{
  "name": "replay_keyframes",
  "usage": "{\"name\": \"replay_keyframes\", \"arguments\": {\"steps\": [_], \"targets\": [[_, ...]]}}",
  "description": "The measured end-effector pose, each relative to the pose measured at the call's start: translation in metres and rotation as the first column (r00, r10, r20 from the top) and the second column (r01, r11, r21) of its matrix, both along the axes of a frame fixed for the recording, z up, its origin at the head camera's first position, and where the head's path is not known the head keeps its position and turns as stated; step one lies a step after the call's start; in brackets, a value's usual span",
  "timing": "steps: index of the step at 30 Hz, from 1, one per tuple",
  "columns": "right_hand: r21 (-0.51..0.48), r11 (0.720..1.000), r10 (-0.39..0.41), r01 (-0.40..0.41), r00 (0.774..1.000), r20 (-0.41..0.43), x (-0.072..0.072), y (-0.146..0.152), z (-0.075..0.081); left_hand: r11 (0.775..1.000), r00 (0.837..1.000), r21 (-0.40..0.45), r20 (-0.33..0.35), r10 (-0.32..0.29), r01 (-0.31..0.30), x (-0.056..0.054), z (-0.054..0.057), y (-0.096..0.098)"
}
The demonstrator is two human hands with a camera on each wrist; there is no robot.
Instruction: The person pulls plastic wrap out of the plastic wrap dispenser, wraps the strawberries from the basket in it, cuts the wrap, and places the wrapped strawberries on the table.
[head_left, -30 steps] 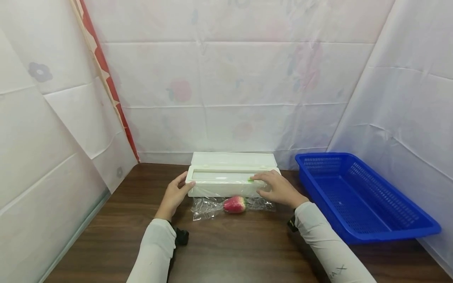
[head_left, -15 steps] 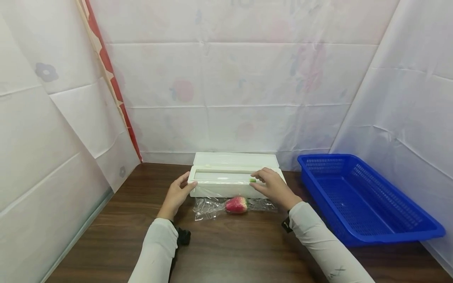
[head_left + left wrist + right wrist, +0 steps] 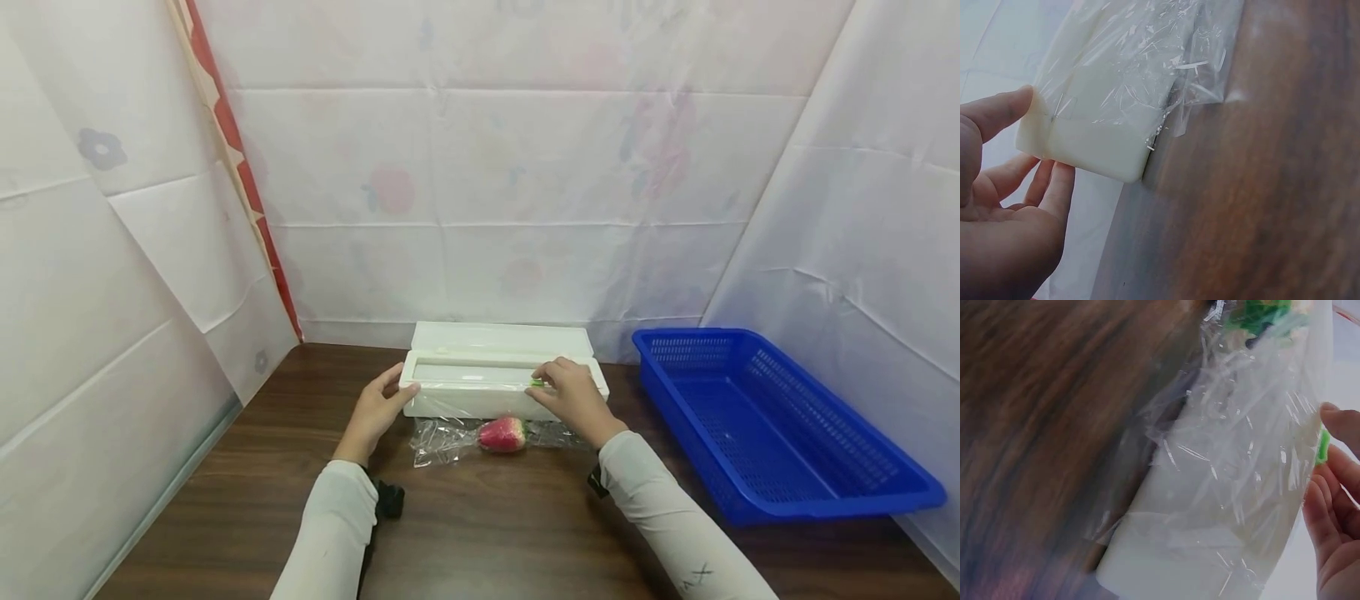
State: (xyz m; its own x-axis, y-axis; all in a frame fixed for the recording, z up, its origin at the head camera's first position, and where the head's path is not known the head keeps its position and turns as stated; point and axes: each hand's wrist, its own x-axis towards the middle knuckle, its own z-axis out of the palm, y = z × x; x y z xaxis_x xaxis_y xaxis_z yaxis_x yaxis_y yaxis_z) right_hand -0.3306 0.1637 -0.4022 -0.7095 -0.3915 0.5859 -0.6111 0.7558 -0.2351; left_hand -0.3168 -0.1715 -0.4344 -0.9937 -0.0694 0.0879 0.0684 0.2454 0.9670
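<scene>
A long white cling film dispenser (image 3: 468, 406) stands on the table with its lid (image 3: 502, 338) raised at the back. My left hand (image 3: 372, 415) grips its left end, thumb (image 3: 1004, 111) on top and fingers against the end wall. At the right part of the front rail, my right hand (image 3: 577, 400) pinches a small green slide cutter (image 3: 1322, 447) between thumb and fingers. Clear cling film (image 3: 442, 443) hangs over the front wall onto the table. Among it lies a red toy strawberry (image 3: 502, 435) with a pale yellow and green end.
A blue perforated plastic basket (image 3: 787, 433) stands on the right of the brown wooden table (image 3: 487, 542). White printed cloth (image 3: 480, 167) walls in the back and both sides.
My right hand's fingers have drawn in around the green slide cutter, and its wrist has swung slightly left. The left hand keeps its grip on the dispenser. The view has shifted slightly.
</scene>
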Motion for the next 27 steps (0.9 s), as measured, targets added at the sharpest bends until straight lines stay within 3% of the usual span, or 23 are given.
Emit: {"name": "replay_keyframes", "arguments": {"steps": [6, 27], "targets": [[0.011, 0.999, -0.036, 0.036, 0.999, 0.018, 0.0015, -0.0002, -0.0013, 1.0, 1.0, -0.011, 0.012, 0.008, -0.008, 0.0008, -0.0014, 0.0016], [0.07, 0.997, 0.016, -0.015, 1.0, -0.01, 0.0038, -0.0053, 0.0033, 1.0, 1.0, 0.001, 0.002, 0.01, -0.01, 0.0007, -0.0013, 0.0002]]}}
